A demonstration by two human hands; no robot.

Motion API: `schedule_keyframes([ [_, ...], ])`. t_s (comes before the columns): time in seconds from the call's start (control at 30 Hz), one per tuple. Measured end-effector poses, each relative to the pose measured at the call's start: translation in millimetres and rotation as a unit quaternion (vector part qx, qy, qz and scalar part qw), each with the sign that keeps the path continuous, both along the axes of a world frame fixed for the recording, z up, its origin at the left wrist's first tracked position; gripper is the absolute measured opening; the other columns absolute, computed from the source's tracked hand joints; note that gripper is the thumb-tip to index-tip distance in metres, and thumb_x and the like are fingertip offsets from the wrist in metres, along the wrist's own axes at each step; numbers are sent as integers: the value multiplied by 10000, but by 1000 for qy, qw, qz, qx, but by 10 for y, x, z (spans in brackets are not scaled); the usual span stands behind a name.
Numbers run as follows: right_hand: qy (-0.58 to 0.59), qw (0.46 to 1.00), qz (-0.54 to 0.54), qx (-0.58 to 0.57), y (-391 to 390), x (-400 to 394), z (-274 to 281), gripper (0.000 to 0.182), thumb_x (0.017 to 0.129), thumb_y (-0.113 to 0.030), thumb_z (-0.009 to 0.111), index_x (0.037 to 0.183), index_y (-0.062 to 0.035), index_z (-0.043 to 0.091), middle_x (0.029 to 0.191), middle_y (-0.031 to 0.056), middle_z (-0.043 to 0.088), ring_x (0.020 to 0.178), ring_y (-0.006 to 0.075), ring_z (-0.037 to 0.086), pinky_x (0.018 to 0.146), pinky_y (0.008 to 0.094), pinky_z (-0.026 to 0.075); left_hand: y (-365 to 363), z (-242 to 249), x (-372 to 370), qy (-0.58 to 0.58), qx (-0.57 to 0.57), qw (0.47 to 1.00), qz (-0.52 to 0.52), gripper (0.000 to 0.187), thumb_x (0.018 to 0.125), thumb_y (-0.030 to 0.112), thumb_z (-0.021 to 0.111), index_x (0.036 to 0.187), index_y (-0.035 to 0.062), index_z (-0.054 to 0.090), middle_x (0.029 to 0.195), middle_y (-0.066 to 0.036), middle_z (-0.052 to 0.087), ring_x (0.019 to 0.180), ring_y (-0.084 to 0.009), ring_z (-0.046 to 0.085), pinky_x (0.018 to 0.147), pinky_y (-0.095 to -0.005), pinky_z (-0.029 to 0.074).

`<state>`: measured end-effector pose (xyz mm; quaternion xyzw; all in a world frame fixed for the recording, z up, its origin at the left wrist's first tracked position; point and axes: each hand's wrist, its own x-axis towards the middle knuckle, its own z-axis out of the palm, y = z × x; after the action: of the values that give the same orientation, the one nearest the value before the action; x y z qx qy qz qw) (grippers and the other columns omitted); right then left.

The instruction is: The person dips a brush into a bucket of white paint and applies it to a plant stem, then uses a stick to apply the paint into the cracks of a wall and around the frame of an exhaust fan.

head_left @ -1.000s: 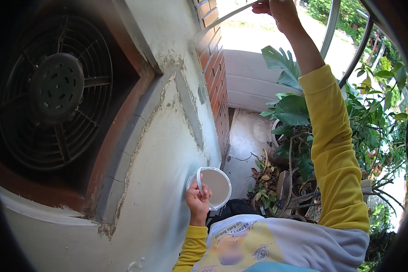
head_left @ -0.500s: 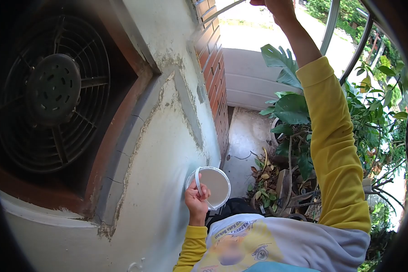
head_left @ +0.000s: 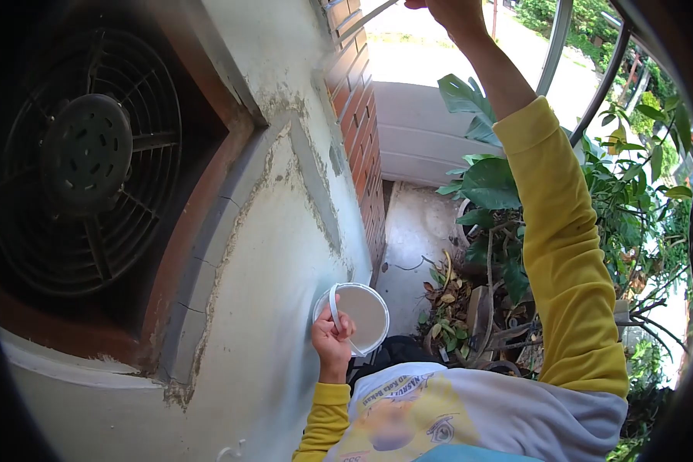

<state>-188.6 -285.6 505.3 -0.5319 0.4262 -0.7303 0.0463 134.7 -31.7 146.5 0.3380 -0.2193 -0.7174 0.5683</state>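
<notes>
Beside the pale wall (head_left: 262, 316), the left hand (head_left: 333, 339) curls its fingers snugly around the handle (head_left: 333, 299) of a white bucket (head_left: 387, 317). Near the bricks (head_left: 352, 108), a thin rod (head_left: 368, 21) slants toward the raised right hand (head_left: 456, 17) — cropped by the top edge, so I cannot tell how its fingers close.

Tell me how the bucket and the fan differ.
Colour: the bucket has a white rim, while the fan is dark.
Size: the bucket looks smaller in view than the fan.
Support: the left hand grips the bucket's handle, while the fan sits in a recess in the wall.
Both look round.
</notes>
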Motion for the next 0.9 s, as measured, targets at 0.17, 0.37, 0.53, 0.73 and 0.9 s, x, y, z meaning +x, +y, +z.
schedule_keyframes([
  [0.17, 28, 999, -12, 13, 60, 80, -19, 257, 944, -193, 513, 817, 31, 503, 675, 107, 597, 610, 175, 659, 529, 287, 564, 6, 48, -6, -5, 1, 1000, 2, 565, 743, 198, 343, 1215, -49, 533, 596, -41, 436, 451, -110, 282, 454, -257, 296],
  [0.37, 78, 997, 4, 4, 339, 284, -74, 296, 963, -212, 468, 808, 35, 520, 655, 121, 633, 582, 169, 660, 541, 285, 557, 5, 5, 19, 1, 4, 1000, 5, 567, 747, 197, 340, 1222, -49, 530, 594, -40, 438, 451, -104, 282, 455, -249, 297],
  [0.53, 144, 988, -29, -49, 643, 493, -218, 284, 968, -177, 449, 802, 36, 533, 620, 118, 632, 584, 161, 660, 538, 277, 546, 6, -12, 20, 5, -3, 1000, -2, 558, 754, 190, 337, 1221, -43, 534, 600, -41, 453, 449, -98, 288, 453, -243, 297],
  [0.73, 247, 950, -52, -183, 645, 343, -405, 228, 955, -130, 467, 825, 39, 550, 692, 128, 622, 612, 176, 645, 568, 297, 532, 6, 64, 3, -8, 3, 1000, 9, 556, 738, 175, 323, 1184, -52, 567, 577, -44, 443, 434, -114, 287, 460, -266, 304],
  [0.9, 190, 981, 2, -40, 737, 415, -567, 234, 970, -163, 475, 938, 48, 571, 828, 149, 683, 768, 198, 694, 720, 274, 563, 15, 68, 4, -8, 1, 1000, 6, 553, 741, 173, 325, 1188, -50, 562, 576, -41, 443, 434, -114, 289, 459, -266, 303],
])
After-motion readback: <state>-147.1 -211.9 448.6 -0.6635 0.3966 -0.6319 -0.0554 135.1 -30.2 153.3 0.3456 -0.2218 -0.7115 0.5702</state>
